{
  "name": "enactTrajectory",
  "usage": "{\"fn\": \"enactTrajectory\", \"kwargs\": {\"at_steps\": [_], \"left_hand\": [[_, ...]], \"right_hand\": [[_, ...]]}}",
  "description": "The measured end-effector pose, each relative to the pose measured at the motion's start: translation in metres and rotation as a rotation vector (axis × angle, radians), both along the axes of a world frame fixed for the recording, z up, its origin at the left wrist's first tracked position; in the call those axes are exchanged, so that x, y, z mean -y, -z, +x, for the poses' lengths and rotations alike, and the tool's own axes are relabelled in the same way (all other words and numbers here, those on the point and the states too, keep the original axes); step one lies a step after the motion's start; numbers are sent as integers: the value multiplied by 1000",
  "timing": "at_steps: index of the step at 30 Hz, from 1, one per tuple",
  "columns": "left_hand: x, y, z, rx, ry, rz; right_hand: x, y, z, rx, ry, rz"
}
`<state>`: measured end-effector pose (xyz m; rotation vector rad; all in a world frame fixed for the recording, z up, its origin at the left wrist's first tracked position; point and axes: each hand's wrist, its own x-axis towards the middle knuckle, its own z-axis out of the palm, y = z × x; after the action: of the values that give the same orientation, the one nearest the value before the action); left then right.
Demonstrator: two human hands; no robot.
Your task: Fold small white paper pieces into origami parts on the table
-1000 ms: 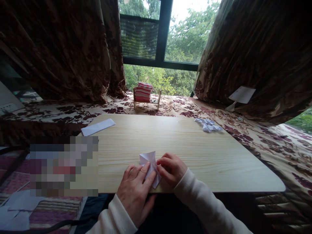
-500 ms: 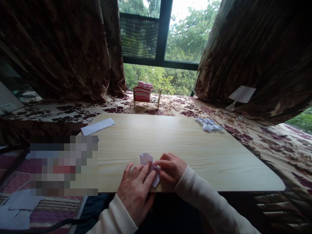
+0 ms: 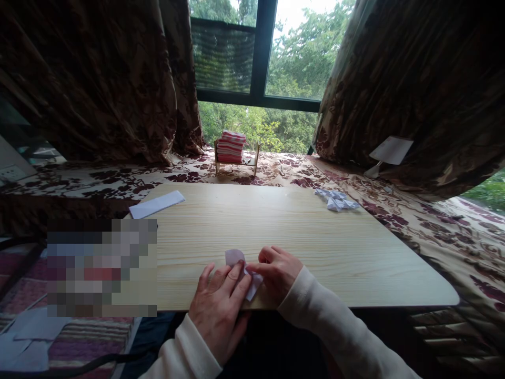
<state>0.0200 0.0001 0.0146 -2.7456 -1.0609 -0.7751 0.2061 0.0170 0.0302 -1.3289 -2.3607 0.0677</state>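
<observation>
White paper (image 3: 234, 257) lies at the near edge of the tabletop (image 3: 315, 237), the left hand (image 3: 220, 295) spread over it, the right hand (image 3: 279, 271) touching its right side; a fold appears under way, the next move calling for a firm crease; whether the right hand pinches cannot be told; the left covers the paper's middle; a pixelated block (image 3: 101, 268) masks the tabletop's left side.

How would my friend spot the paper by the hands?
On the pale table, at the near edge, a small white paper lies partly under the left hand. Unlike the long white strip and the paper pile farther back, only this one is touched.
</observation>
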Motion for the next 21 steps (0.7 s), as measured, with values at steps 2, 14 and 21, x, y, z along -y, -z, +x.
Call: {"fn": "enactTrajectory", "kwargs": {"at_steps": [2, 14, 21], "left_hand": [[1, 0, 0, -5, -1, 10], [4, 2, -2, -19, -2, 25], [4, 0, -1, -18, -12, -2]], "right_hand": [[0, -1, 0, 18, 3, 6], [-3, 6, 6, -9, -28, 71], [-1, 5, 6, 44, -10, 105]]}}
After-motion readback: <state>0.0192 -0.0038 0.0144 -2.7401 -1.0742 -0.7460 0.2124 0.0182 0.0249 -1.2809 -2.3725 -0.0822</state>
